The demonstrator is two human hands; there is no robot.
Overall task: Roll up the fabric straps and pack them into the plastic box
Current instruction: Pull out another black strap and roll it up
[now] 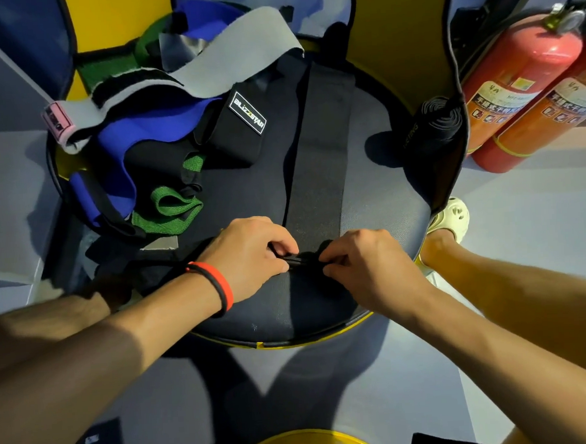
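Note:
A long black fabric strap (318, 158) lies flat down the middle of a round dark padded seat (387, 223). Its near end is curled into a small tight roll. My left hand (252, 255) and my right hand (366, 265) pinch that roll from either side at the seat's front. A pile of other straps covers the seat's left half: a grey strap (226, 57), a blue strap (125, 142), a green strap (167, 209) and a black strap with a white logo patch (244, 122). A rolled black strap (433, 120) stands at the right rim. No plastic box is in view.
Two red fire extinguishers (530, 80) lean on the floor at the right. Yellow and dark padded panels (396, 30) rise behind the seat. My foot in a pale sandal (449, 215) is beside the seat at the right. A yellow rim (308, 440) shows at the bottom edge.

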